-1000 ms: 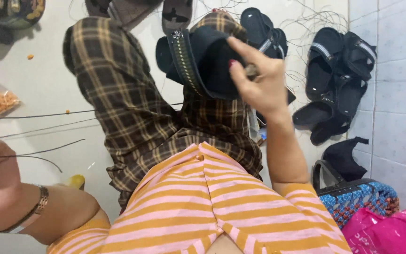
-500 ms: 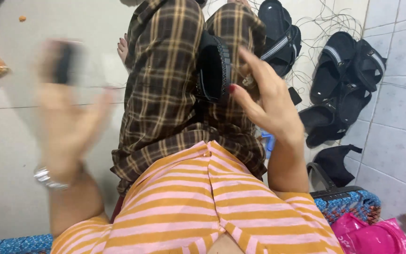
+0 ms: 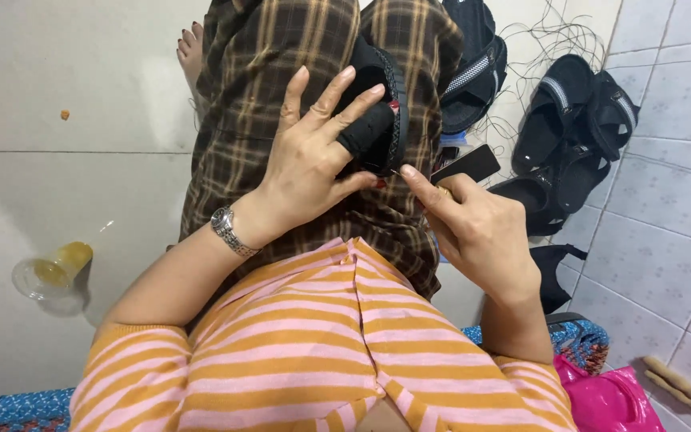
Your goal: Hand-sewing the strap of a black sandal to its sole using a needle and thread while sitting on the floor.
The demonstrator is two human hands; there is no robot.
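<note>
Far left on the pale tiled floor (image 3: 57,184) I see a clear plastic cup (image 3: 51,272) lying on its side with some yellow liquid in it; a small orange crumb (image 3: 65,114) sits well apart, further up the tiles. My left hand (image 3: 313,164), a metal wristwatch (image 3: 225,230) on the wrist, lies over a black sandal (image 3: 381,108) that rests on my lap — on the brown checked trousers (image 3: 281,72); the fingers are spread across the sandal's strap and sole, the thumb pressing underneath, so the hand holds the sandal steady against the knee. A bare foot (image 3: 191,48) shows beside the trouser leg at the top. Just right of the sandal, my right hand (image 3: 477,232) pinches a thin needle (image 3: 394,170) between thumb and forefinger, its tip touching the sandal's edge; a flat black piece (image 3: 467,165) lies behind those fingers, though I cannot tell whether the hand grips it. Below, my orange and pink striped shirt (image 3: 321,352) fills the foreground. Further right, more black sandals (image 3: 569,120) lie piled on the floor beside loose dark threads (image 3: 549,36); a pink plastic bag (image 3: 617,400) sits at the bottom corner — next to it, a wooden-handled tool (image 3: 677,382).
</note>
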